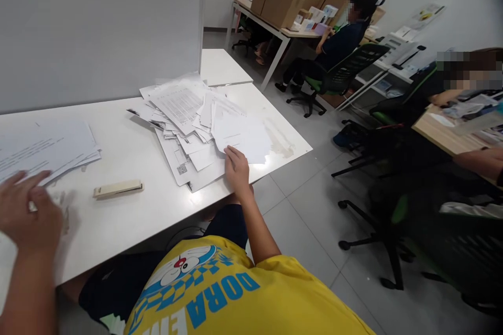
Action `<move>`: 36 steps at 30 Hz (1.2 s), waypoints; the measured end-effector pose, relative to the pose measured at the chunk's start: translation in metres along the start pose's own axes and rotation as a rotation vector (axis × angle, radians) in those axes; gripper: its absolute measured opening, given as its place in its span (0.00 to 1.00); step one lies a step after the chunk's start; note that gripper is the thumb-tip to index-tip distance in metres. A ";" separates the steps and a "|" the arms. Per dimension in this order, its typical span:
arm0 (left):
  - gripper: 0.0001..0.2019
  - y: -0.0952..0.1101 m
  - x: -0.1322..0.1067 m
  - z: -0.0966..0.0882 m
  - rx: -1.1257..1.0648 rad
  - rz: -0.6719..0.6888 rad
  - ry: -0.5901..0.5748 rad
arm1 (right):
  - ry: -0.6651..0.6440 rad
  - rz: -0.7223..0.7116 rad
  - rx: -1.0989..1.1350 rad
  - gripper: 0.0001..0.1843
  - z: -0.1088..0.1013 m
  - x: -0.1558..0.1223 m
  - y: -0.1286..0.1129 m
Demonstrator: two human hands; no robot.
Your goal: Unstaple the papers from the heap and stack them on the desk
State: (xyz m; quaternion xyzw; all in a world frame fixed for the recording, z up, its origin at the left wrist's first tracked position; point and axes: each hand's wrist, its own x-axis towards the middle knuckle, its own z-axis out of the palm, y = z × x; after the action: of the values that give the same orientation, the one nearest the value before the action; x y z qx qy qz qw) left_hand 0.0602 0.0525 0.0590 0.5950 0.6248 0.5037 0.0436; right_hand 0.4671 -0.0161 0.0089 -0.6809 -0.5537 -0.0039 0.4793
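My left hand is at the left, its fingers apart over the near edge of a stack of printed sheets. Something whitish under its fingers is too unclear to name. A cream stapler lies to the right of that hand. My right hand rests at the near edge of a loose, messy pile of papers. Its fingers lie close together, stretched over the lower corner of a mostly blank white sheet. The thumb is hidden, and I see no clear grip on the sheet.
The white table meets a grey partition at the back. Cardboard boxes stand on another desk, where a person sits. A second person sits at a desk on the right. Office chairs stand on the tiled floor.
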 end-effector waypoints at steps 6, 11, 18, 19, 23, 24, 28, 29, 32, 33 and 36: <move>0.32 0.116 -0.089 0.062 -0.610 -0.478 -0.824 | -0.152 -0.215 0.164 0.20 0.005 -0.048 -0.057; 0.20 0.129 -0.115 0.098 -0.692 -0.573 -0.726 | -0.421 -0.285 0.169 0.22 0.001 -0.069 -0.067; 0.13 0.106 -0.100 0.082 -0.589 -0.570 -0.517 | -0.253 -0.154 0.060 0.21 -0.018 -0.054 -0.039; 0.13 0.104 -0.098 0.078 -0.584 -0.587 -0.494 | -0.181 -0.063 0.006 0.23 -0.019 -0.049 -0.031; 0.12 0.096 -0.093 0.065 -0.579 -0.667 -0.356 | -0.136 0.189 -0.192 0.33 -0.020 -0.034 -0.002; 0.11 0.094 -0.092 0.062 -0.579 -0.672 -0.323 | -0.168 0.202 -0.218 0.34 -0.020 -0.033 0.004; 0.10 0.091 -0.092 0.056 -0.587 -0.624 -0.284 | -0.181 0.250 -0.256 0.36 -0.020 -0.035 0.015; 0.11 0.091 -0.093 0.056 -0.581 -0.610 -0.301 | -0.163 0.276 -0.262 0.36 -0.021 -0.034 0.016; 0.17 0.092 -0.100 0.061 -0.580 -0.615 -0.408 | -0.158 0.343 -0.251 0.34 -0.025 -0.028 0.020; 0.20 0.092 -0.102 0.063 -0.597 -0.635 -0.447 | -0.170 0.362 -0.236 0.33 -0.027 -0.024 0.022; 0.25 0.092 -0.107 0.072 -0.659 -0.708 -0.533 | -0.195 0.409 -0.166 0.33 -0.032 -0.014 0.028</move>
State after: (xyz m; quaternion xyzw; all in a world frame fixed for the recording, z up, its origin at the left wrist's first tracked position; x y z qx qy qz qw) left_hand 0.2029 -0.0101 0.0284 0.4104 0.5630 0.4593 0.5510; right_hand 0.5000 -0.0452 0.0006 -0.8132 -0.4457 0.1135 0.3567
